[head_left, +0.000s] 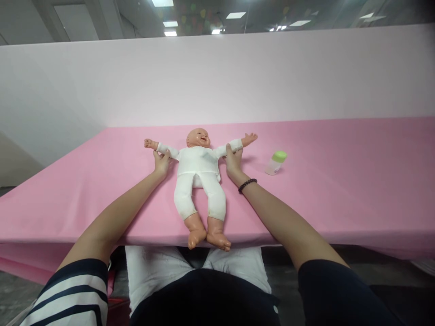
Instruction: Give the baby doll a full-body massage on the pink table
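A baby doll (200,162) with a white cloth body lies on its back on the pink-covered table. Its head points away from me and its bare feet reach the front edge. Both of its arms are spread out to the sides. My left hand (161,164) is closed around the doll's arm on the left, thumb on top. Around the arm on the right, my right hand (234,162) is closed in the same way. The fingers under each arm are mostly hidden.
A small clear bottle (276,163) with a green cap stands tilted-looking on the pink tablecloth (356,181), right of the doll. Behind the table rises a white partition (217,81). The table's front edge is close to my lap.
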Available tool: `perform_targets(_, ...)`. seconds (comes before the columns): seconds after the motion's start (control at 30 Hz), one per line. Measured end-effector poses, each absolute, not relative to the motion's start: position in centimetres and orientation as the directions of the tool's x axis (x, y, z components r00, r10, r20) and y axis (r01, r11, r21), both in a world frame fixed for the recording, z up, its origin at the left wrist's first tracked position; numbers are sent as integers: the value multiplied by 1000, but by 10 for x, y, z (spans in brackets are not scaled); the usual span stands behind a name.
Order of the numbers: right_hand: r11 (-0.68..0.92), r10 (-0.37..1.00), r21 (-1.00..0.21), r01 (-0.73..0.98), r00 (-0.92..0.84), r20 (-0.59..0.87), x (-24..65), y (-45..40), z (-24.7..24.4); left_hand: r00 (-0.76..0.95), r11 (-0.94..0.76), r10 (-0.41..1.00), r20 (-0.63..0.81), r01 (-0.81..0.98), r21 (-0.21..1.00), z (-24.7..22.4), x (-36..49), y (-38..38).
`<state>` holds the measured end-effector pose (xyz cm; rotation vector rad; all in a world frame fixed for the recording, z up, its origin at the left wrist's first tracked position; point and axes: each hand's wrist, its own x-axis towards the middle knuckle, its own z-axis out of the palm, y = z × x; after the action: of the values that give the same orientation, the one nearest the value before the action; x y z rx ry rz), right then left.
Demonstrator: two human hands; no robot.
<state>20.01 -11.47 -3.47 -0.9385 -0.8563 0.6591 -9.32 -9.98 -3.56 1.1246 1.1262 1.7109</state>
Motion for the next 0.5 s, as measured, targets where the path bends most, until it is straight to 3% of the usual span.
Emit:
perform_targets(0.07,516,761,-855,45,435,482,195,-123,-26,-222,-407,891,395,-10,913,-35,-90,-105)
perform_targets(0.17,666,708,-703,249,87,701,191,-135,-16,-34,-561,815,578,204,802,-31,-86,-117)
perform_targets(0.23,771,617,-544,331,-178,767,192,-140,-13,147,-658,745,651,330,677,-27,-84,-124)
perform_targets(0.3,829,534,-402,387,-337,776,194,-142,-12,294,-727,676,675,414,548,-23,-84,-130)
perform_targets(0.4,830,514,-336,445,-378,770,198,-141,-12,351,-751,640,683,471,462,-19,-86,-133)
perform_targets(0.5,817,538,-373,440,-351,766,198,-142,-13,323,-734,658,680,475,485,-20,-87,-133)
